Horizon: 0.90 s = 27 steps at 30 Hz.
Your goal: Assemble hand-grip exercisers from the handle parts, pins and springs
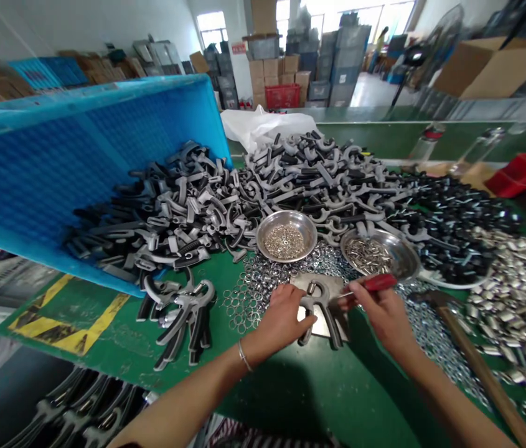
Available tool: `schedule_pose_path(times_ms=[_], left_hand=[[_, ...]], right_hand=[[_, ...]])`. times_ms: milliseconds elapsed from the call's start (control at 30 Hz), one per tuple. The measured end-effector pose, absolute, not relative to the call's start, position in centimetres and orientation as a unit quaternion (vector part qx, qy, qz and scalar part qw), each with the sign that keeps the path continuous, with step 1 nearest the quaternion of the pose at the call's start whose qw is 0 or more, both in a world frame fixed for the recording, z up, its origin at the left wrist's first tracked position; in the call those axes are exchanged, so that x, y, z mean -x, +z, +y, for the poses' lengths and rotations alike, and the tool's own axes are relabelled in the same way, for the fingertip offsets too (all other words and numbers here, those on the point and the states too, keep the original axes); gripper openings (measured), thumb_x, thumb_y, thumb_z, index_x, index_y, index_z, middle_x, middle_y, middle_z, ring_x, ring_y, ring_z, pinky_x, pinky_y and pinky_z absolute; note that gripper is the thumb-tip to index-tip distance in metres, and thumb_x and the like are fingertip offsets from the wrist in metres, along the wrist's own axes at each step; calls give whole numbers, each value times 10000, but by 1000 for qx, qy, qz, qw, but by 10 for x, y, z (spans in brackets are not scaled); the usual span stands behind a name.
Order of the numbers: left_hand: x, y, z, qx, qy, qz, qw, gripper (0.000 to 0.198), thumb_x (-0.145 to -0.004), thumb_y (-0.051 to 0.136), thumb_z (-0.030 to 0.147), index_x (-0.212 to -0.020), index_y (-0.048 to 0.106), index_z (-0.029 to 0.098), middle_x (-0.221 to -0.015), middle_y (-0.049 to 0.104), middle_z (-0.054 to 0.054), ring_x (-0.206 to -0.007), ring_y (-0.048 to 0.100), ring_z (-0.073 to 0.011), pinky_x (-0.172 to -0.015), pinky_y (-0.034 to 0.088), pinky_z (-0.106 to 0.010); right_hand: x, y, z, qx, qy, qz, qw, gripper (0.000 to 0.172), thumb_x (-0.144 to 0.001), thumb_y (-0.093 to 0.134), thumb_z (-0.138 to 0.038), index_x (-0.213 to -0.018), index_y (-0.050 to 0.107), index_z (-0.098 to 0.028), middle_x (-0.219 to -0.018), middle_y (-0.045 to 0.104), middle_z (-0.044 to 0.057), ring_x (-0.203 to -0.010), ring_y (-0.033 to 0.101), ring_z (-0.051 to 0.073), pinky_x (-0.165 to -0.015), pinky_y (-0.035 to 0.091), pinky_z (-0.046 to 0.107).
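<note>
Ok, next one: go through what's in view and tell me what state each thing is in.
Left hand: closed on the hand gripper.
Right hand: holding the red-handled screwdriver.
Hand gripper: resting on a steel plate.
Blue plastic crate: tipped over, grey handles spilled out.
Round steel dish: holding small metal rings.
Hammer: lying on the bench.
Cardboard box: open, flaps up.

The green surface (117, 351) is carrying a round steel dish (286, 235) of small washers near its middle. Left of the dish, a blue plastic crate (80, 168) is lying tipped over, with grey-and-black grip handles (309, 174) heaping out beside it and behind the dish. Loose washers (253, 298) are lying just in front, while black knobs (459, 224) and silver metal sleeves (519, 298) are piling to its right, near a wooden-handled hammer (482, 367)
</note>
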State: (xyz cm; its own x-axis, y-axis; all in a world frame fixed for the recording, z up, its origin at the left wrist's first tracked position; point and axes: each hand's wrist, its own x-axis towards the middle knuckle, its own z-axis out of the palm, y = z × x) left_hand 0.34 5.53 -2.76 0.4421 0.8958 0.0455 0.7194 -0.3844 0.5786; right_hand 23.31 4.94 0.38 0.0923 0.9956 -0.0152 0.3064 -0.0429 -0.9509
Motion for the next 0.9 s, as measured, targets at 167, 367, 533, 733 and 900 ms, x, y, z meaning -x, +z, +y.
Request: schedule_pose_path(times_ms=[167,367,533,733,900], left_hand=[[-3,-25,64,-815,155,495,257,359,-832,669,396,-1122,573,206,-1140,556,-80,-1106,492,-275,-1010,377,-436],[-8,-28,62,-810,150,514,238,352,-805,676,341,-1097,569,175,-1091,558,-86,-1056,492,-270,-963,406,-423],[-9,-29,61,-816,157,508,225,359,-816,665,342,-1111,564,165,-1073,555,-89,-1048,490,-274,-952,412,-436],[-8,-33,59,-819,164,507,212,376,-825,668,364,-1121,549,166,-1078,552,-89,-1047,492,-275,-944,418,-438],[-10,-34,57,-819,158,513,201,360,-858,633,392,-1126,546,167,-1074,549,-96,-1041,489,-278,-930,411,-440]], right_hand=[[-199,-32,66,573,453,-492,474,329,-905,592,-548,-961,568,-225,-853,760,69,-661,723,238,-598,587,360],[-201,-38,70,565,467,-498,463,319,-901,609,-537,-954,573,-225,-790,768,50,-623,716,226,-577,575,338],[-197,-36,73,570,464,-488,470,293,-916,596,-519,-949,567,-229,-822,770,52,-610,705,214,-562,562,326],[-198,-31,66,601,327,-626,375,296,-948,514,-499,-925,612,-221,-796,752,68,-691,719,238,-671,560,346],[-184,-14,77,557,244,-737,295,316,-920,521,-466,-850,644,-183,-748,725,87,-664,691,238,-632,543,328]])
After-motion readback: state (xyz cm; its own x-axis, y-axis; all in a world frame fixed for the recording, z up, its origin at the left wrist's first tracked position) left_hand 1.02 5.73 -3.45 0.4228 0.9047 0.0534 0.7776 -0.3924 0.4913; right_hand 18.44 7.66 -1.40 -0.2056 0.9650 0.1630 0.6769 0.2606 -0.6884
